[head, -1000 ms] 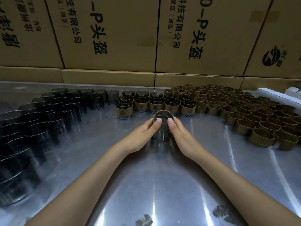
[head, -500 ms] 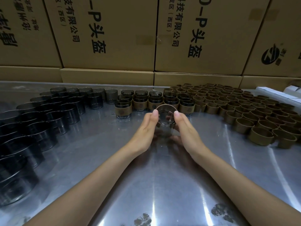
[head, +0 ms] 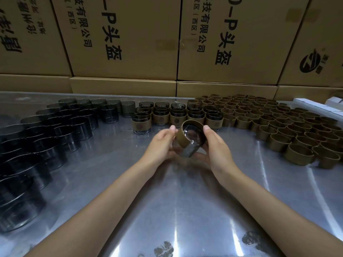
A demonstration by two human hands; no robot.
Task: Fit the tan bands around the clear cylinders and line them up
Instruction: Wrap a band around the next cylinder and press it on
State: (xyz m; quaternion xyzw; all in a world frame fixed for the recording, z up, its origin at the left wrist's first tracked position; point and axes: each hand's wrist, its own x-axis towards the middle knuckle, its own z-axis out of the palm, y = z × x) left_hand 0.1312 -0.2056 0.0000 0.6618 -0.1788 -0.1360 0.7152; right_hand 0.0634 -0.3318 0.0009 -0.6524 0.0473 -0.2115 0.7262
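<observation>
Plainly, in the head view, the left hand point(head: 161, 143) and right hand point(head: 213, 145) together grasp one clear cylinder point(head: 187, 147), lifted just off the surface point(head: 185, 201) and tipped so its open mouth faces the person. A tan band point(head: 182, 137) sits around its upper part, slanted rather than square to the rim; each hand curls its fingers round the glass from its own side, with a fingertip up near the band's top edge, which looks like a hold meant for turning the cylinder and working the band level. Just beyond the hands, a short block of finished cylinders point(head: 178, 115) stands in rows, each wearing its band with a small round emblem facing near; the emblem is too small to read. Bare cylinders point(head: 55, 130) are massed on the left and loose bands point(head: 278, 127) on the right, probably so each hand can draw from its own side. Against the far edge stand cardboard boxes point(head: 130, 38), printed in black with "0-P" and the characters 头盔, smaller lines reading 技有限公司 and (西区), and, on the rightmost box, a round swirl logo point(head: 310, 62). White cartons point(head: 315, 106) show at the far right.
</observation>
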